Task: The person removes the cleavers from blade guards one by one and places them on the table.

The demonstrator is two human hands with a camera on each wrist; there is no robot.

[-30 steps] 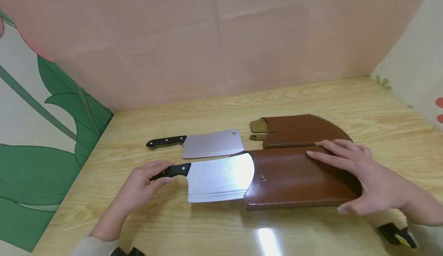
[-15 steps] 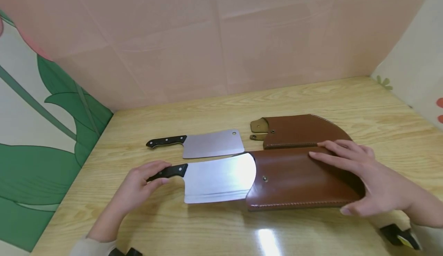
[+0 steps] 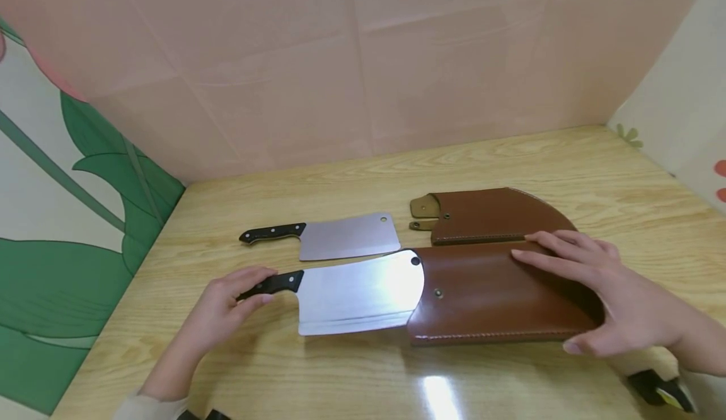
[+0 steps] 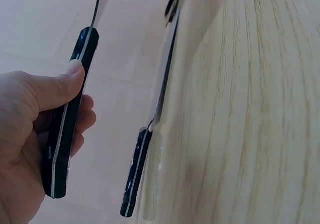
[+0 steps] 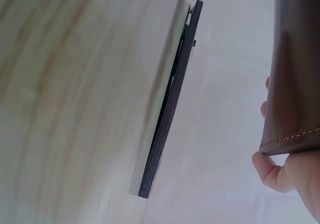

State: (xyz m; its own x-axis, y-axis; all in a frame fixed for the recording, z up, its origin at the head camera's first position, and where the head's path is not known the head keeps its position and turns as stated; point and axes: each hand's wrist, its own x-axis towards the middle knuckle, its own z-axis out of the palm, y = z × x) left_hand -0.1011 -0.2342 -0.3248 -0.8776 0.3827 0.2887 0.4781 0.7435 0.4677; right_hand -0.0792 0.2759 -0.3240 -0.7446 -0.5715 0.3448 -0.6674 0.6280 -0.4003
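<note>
My left hand (image 3: 221, 309) grips the black riveted handle (image 3: 272, 284) of a cleaver, thumb along its side in the left wrist view. The cleaver's broad steel blade (image 3: 351, 297) points right, and its far end is hidden inside a brown leather knife sheath (image 3: 482, 294). A hole shows in the blade right at the sheath's curved mouth. My right hand (image 3: 595, 287) holds the sheath's right end, fingers over the upper edge and thumb at the lower stitched corner. In the right wrist view the sheath (image 5: 295, 74) is raised off the table.
Behind lies a second cleaver (image 3: 348, 237), its black handle to the left. A second brown sheath (image 3: 493, 215) with tan straps lies at the back right, its flap and strap unfastened. The wood-grain table (image 3: 317, 382) meets a pink backdrop (image 3: 340, 79).
My left hand has drawn the cleaver left while my right hand moved the sheath slightly right. More blade shows, and its hole has come into view at the sheath's mouth.
</note>
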